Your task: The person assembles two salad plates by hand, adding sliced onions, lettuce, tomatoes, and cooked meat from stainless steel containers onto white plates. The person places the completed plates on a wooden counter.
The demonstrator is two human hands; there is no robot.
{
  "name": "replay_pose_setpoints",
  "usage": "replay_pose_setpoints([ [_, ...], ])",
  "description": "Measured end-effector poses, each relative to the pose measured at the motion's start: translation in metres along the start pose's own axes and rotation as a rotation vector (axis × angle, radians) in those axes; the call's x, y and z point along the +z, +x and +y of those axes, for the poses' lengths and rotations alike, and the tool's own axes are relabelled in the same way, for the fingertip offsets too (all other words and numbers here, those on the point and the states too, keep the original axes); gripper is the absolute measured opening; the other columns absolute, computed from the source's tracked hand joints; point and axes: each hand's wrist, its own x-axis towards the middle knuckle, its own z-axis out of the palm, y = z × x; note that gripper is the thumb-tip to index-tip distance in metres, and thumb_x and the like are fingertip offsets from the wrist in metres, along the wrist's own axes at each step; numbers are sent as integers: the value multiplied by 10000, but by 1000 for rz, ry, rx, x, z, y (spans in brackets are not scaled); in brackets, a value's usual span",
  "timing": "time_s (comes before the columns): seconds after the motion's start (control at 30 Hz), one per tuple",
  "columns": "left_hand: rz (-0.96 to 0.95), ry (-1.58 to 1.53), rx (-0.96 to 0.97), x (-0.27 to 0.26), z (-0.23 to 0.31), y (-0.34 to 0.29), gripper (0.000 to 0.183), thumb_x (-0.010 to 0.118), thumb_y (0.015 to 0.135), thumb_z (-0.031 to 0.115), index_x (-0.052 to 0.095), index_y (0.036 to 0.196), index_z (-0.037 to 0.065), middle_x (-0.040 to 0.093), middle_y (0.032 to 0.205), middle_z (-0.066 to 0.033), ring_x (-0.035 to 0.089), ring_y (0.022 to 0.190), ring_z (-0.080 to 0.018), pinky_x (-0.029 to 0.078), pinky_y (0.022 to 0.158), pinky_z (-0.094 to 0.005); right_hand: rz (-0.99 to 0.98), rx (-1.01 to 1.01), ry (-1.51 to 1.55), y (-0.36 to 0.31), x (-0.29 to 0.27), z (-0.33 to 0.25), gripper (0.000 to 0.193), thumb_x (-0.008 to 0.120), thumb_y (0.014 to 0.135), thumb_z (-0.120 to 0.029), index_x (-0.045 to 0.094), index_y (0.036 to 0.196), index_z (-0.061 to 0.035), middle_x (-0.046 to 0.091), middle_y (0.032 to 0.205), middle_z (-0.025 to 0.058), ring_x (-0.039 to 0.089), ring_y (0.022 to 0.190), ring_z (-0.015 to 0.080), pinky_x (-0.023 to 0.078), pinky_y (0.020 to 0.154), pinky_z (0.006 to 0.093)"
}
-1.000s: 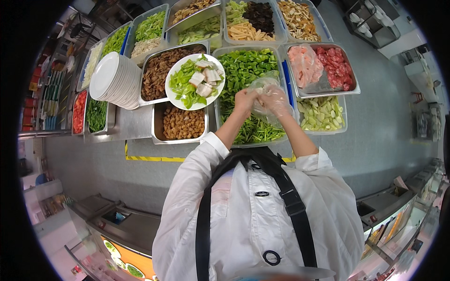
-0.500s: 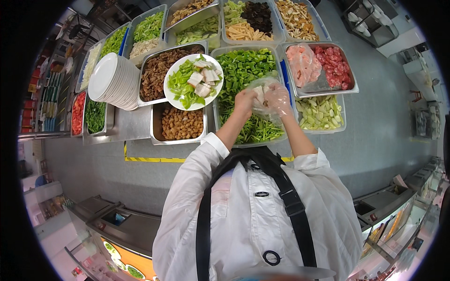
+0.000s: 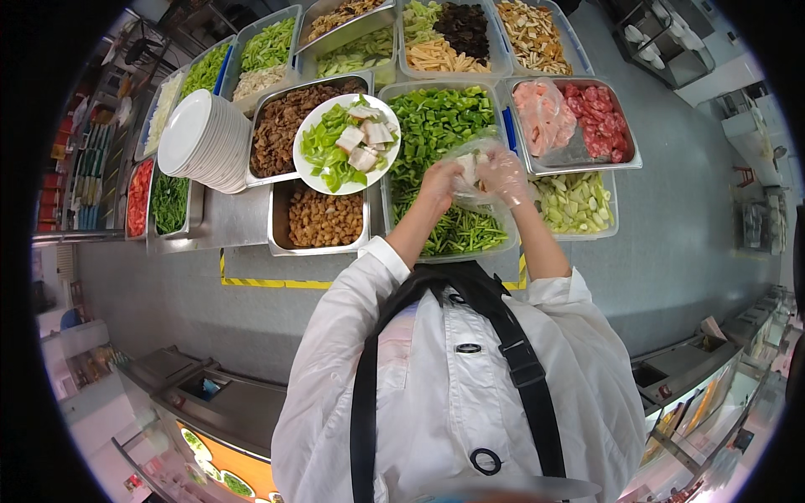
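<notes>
Over the tub of cut green vegetables (image 3: 442,117), a thin clear plastic bag (image 3: 475,204) hangs between my hands, with pale meat slices (image 3: 467,170) showing in it. My left hand (image 3: 439,181), bare, pinches the bag's left side. Clear plastic film covers my right hand (image 3: 506,177), which curls around the bag's right side; its fingertips are partly hidden by film and glare. To the left, a white plate (image 3: 317,179) holds chopped green pepper (image 3: 325,144) and several pale meat pieces (image 3: 364,159). It rests over the corner of a tray of browned meat (image 3: 285,126).
A tall stack of white plates (image 3: 186,134) stands at left. Browned cubes fill a metal tray (image 3: 279,239) nearer me. On the right, a metal tray (image 3: 579,165) of raw meat and bagged pink meat sits over a tub of sliced pale-green vegetable (image 3: 573,201). More food tubs line the back.
My right hand has turned and shifted slightly, its back now more in view. The bag has shifted with it; my left hand stays nearly in place.
</notes>
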Motion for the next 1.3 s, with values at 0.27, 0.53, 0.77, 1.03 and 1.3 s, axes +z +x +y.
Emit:
replay_pose_setpoints([
  [0.27,-66,-95,-71,3,-8,-1,220,524,783,26,530,1000,-10,587,966,-129,594,864,-250,504,785,-401,-112,127,228,4,-35,13,249,583,663,-119,581,887,-9,589,740,81,562,681,180,471,650,317],
  [0.53,-127,-127,-121,6,-16,11,250,496,812,42,518,1054,-18,577,1041,-147,580,944,-279,483,847,-422,26,-205,-209,-6,-46,6,298,688,685,-233,607,863,-7,618,763,194,608,737,329,473,666,392],
  [0.77,-88,-198,-167,19,-21,3,270,491,822,52,513,1082,-15,576,1069,-160,584,966,-301,465,897,-439,20,-436,-363,-29,-40,0,245,690,714,-206,624,833,-2,610,766,212,601,726,348,467,641,422],
  [1.03,-144,-246,-165,10,-20,9,288,471,842,91,504,1107,-19,579,1075,-152,580,995,-291,446,933,-446,-258,87,815,-18,-83,-47,274,611,776,-70,558,1027,25,610,814,69,549,625,103,460,569,246],
  [1.3,-276,-333,-134,-6,-26,8,222,478,813,46,530,1023,-1,600,965,-123,611,893,-277,490,838,-441,-478,73,926,15,-30,-111,319,596,792,-117,567,1085,6,620,836,50,551,624,96,444,565,221],
])
